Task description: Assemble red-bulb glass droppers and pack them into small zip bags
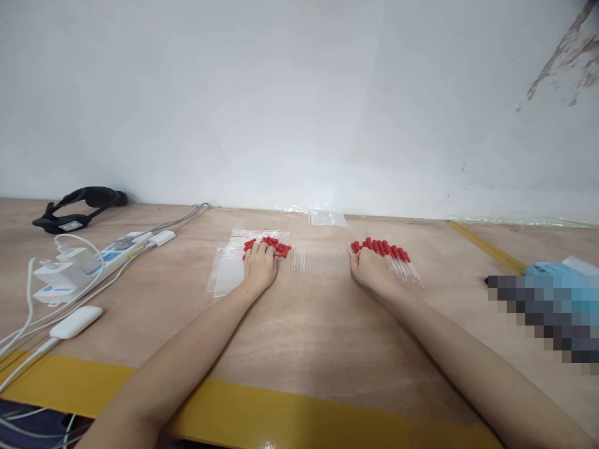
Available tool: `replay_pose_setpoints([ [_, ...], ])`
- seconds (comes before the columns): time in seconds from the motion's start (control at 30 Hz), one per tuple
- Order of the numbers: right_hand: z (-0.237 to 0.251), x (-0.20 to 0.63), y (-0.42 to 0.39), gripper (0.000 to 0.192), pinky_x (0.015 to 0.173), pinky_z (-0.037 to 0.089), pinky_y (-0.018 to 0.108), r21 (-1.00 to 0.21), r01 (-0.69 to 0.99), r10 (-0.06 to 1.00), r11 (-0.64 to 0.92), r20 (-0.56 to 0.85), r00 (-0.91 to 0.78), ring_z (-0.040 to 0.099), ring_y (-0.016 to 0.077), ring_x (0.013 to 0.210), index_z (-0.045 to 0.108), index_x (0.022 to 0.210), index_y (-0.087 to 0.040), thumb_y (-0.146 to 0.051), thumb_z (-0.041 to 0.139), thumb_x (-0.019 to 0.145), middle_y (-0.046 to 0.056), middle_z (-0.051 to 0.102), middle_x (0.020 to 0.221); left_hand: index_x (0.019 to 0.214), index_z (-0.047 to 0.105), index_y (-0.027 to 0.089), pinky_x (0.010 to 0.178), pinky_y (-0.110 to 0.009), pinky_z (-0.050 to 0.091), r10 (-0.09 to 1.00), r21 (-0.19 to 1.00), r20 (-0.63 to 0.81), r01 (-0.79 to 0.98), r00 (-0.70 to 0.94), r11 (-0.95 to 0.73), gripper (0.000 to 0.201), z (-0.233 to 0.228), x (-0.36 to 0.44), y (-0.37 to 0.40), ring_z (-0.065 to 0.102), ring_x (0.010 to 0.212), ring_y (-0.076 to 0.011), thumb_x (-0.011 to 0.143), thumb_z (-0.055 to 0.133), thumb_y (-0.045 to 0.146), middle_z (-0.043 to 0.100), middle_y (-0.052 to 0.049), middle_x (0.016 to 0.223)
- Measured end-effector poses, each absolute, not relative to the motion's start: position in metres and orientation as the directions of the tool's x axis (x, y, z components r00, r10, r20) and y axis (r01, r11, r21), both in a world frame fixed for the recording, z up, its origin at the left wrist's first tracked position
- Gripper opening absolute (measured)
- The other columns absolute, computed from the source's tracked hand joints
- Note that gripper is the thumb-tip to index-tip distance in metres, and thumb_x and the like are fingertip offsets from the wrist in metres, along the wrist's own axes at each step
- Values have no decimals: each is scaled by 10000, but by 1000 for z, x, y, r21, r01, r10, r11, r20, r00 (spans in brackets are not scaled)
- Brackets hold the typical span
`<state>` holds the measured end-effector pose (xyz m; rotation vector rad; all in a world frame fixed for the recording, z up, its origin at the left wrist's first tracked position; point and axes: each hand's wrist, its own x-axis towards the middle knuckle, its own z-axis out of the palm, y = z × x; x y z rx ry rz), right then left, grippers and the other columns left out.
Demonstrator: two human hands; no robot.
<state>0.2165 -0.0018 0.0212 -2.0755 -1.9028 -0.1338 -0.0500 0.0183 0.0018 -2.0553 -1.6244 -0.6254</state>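
My left hand [261, 265] rests on a pile of red rubber bulbs [270, 241], its fingers bent around a bulb at the pile's near side. The bulbs lie on clear plastic zip bags [228, 274]. To the right of that pile is a row of thin clear dropper tubes [321, 260], side by side. At the row's right end, my right hand [372, 268] is closed, with its thumb and fingertips by the last tubes; what they pinch is hidden. Beyond and beside this hand lie several droppers with red bulbs [395, 252], their tubes pointing toward me.
At left are a power strip [112, 257] with chargers and cables, a white oval device [77, 322] and a black headset strap [87, 202]. A small plastic bag [327, 219] lies by the wall. At right, a blue package [552, 274] sits beside a blurred-out dark object.
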Motion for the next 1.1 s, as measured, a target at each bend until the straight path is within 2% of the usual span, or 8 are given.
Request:
replay_pose_setpoints([
  [0.07,20,215,-8,295,682,343,360,-230,973,946,18,319,58,583,241,722,552,848,-115,-266,299,846,133,625,767,850,587,157,742,-404,337,773,-73,598,974,214,-213,172,1,-51,19,466,883,-289,809,424,197,583,-115,875],
  [0.2,10,214,-24,199,672,375,311,-318,878,878,357,436,-199,563,192,724,507,870,-146,-247,336,847,88,612,800,892,567,148,760,-407,336,748,-12,630,965,210,-261,191,4,-49,14,475,881,-281,837,390,191,608,-102,879],
  [0.33,7,213,-46,204,705,402,291,-306,775,778,552,524,-347,565,177,784,542,930,-153,-231,378,836,79,622,846,1015,526,142,815,-372,367,693,128,662,868,285,-480,231,6,-35,-5,477,923,-236,870,356,201,579,-91,981],
  [0.4,11,212,-56,224,715,406,280,-309,761,767,570,534,-357,569,163,794,561,959,-163,-222,382,839,71,630,877,1060,505,151,800,-320,402,696,242,634,769,337,-592,247,5,-24,-18,493,914,-194,880,340,192,548,-84,1000],
  [0.47,16,211,-63,222,709,403,276,-315,769,778,556,523,-348,571,151,759,584,947,-183,-227,394,840,52,638,855,1016,530,170,788,-291,418,717,346,577,679,390,-648,233,4,-13,-30,508,882,-166,885,338,191,537,-64,943],
  [0.67,10,209,-63,224,702,379,299,-304,748,754,589,539,-375,553,140,666,606,927,-188,-265,415,840,36,626,740,928,550,173,764,-295,435,797,570,440,557,414,-604,183,2,-1,-42,536,840,-162,872,385,225,559,-44,872],
  [0.93,2,207,-60,227,705,373,290,-305,718,737,625,534,-415,553,135,696,599,949,-204,-280,412,846,33,625,774,969,546,175,693,-274,448,823,678,381,479,421,-558,199,0,1,-40,567,770,-152,861,402,259,616,-31,837],
  [1.1,10,202,-64,198,650,377,271,-302,697,719,651,540,-438,522,126,625,602,868,-182,-285,439,828,24,596,680,917,558,155,633,-253,451,841,736,365,429,400,-524,188,-5,3,-35,553,670,-127,842,453,292,613,-35,801],
])
